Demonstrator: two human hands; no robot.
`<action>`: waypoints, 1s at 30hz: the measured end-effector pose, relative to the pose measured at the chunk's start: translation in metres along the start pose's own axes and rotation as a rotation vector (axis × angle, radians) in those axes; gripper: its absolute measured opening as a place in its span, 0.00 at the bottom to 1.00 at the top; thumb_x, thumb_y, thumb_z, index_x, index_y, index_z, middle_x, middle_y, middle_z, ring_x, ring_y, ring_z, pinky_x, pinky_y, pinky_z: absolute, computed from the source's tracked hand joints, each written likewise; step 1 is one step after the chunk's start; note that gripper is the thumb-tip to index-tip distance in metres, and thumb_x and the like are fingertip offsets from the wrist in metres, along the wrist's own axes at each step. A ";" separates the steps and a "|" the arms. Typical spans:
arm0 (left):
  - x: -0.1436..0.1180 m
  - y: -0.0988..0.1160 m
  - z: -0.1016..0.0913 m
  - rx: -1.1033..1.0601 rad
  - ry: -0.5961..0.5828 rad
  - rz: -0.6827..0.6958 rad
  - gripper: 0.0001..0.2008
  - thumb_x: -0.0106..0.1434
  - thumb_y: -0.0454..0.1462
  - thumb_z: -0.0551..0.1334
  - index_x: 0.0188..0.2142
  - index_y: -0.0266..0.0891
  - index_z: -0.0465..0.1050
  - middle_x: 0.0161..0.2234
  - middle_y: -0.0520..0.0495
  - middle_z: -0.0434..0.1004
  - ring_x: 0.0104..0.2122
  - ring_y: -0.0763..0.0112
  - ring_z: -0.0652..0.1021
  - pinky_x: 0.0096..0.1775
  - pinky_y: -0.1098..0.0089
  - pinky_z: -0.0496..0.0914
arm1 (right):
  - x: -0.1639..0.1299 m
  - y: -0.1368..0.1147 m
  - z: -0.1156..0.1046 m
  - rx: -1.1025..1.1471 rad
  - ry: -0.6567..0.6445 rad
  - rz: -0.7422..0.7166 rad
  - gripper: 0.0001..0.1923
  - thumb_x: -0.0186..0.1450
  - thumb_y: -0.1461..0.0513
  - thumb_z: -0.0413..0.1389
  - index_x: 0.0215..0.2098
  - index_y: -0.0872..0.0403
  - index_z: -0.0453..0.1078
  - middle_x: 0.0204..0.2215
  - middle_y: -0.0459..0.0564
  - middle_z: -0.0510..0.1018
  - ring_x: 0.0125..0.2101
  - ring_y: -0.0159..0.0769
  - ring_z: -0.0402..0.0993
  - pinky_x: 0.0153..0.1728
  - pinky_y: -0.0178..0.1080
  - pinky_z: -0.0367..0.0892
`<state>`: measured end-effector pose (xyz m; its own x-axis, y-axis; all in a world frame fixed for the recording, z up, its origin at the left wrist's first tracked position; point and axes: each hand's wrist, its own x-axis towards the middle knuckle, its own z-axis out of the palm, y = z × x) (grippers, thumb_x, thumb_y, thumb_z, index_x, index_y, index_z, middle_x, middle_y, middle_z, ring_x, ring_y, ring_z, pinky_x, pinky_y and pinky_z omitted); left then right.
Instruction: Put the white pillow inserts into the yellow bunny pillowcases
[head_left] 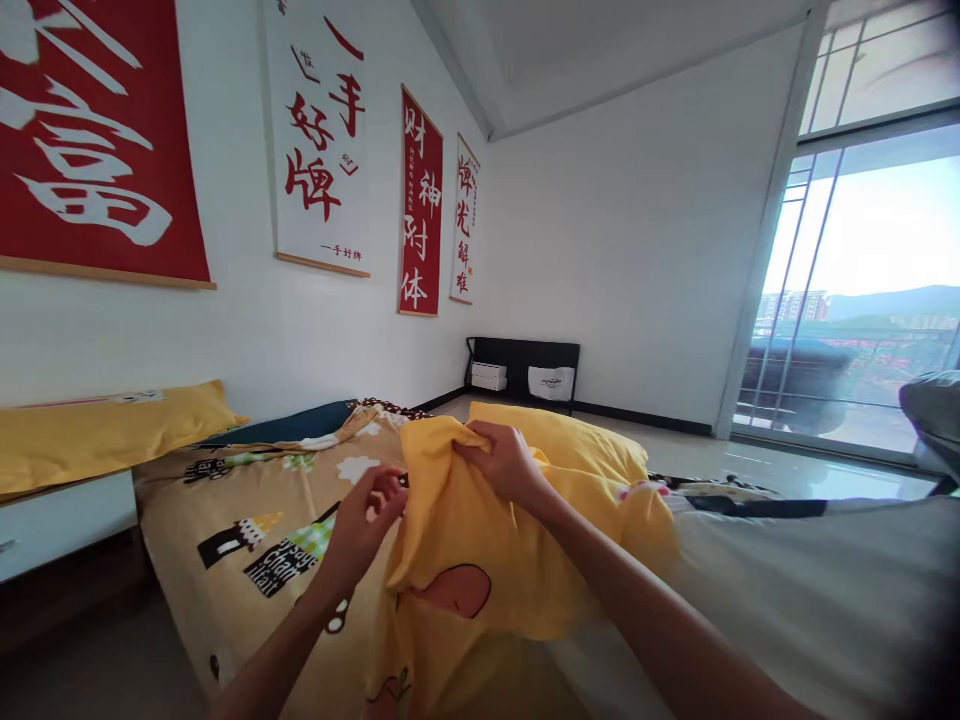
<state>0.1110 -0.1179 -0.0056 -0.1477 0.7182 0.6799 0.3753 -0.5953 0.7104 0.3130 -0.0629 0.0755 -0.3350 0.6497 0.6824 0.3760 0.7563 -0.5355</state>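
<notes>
A yellow pillowcase [480, 530] with a printed pink fruit shape is bunched up in front of me over the bed. My right hand [506, 460] pinches its raised upper edge between thumb and fingers. At the cloth's left side, my left hand [375, 505] has curled fingers at the edge and appears to grip it; the fingertips are partly hidden. The lower part of the cloth drapes toward me. Behind my right hand lies a yellow pillow [577, 432], partly covered by the arm and cloth.
A tan patterned sheet [292, 500] covers the bed; pale bedding [825, 590] spreads at right. Another yellow pillow [112, 430] rests above a white bedside cabinet [67, 530]. A low black rack [525, 355] stands against the far wall, with a glass door [862, 300] at right.
</notes>
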 end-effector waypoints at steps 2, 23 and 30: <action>0.010 0.009 0.006 0.023 -0.122 0.014 0.16 0.58 0.47 0.60 0.37 0.36 0.72 0.33 0.47 0.75 0.32 0.69 0.73 0.34 0.71 0.66 | -0.001 -0.003 0.005 0.005 0.026 -0.001 0.15 0.58 0.52 0.56 0.22 0.55 0.68 0.19 0.41 0.64 0.24 0.28 0.58 0.27 0.32 0.53; 0.028 0.046 0.004 -0.378 -0.138 -0.131 0.20 0.57 0.48 0.65 0.42 0.34 0.76 0.34 0.46 0.78 0.32 0.66 0.76 0.34 0.70 0.69 | -0.009 -0.002 -0.036 -0.338 -0.226 -0.066 0.22 0.55 0.45 0.61 0.39 0.50 0.74 0.35 0.48 0.79 0.36 0.38 0.72 0.37 0.38 0.62; 0.028 0.045 0.010 0.330 0.209 0.587 0.08 0.63 0.37 0.60 0.35 0.39 0.79 0.33 0.45 0.78 0.37 0.67 0.73 0.41 0.69 0.66 | -0.018 -0.013 -0.026 -0.523 -0.335 -0.083 0.13 0.57 0.52 0.60 0.27 0.52 0.69 0.26 0.45 0.73 0.28 0.33 0.65 0.28 0.35 0.52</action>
<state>0.1333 -0.1209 0.0436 0.0040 0.2081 0.9781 0.7002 -0.6989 0.1458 0.3365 -0.0869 0.0829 -0.6021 0.6433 0.4729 0.6818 0.7225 -0.1147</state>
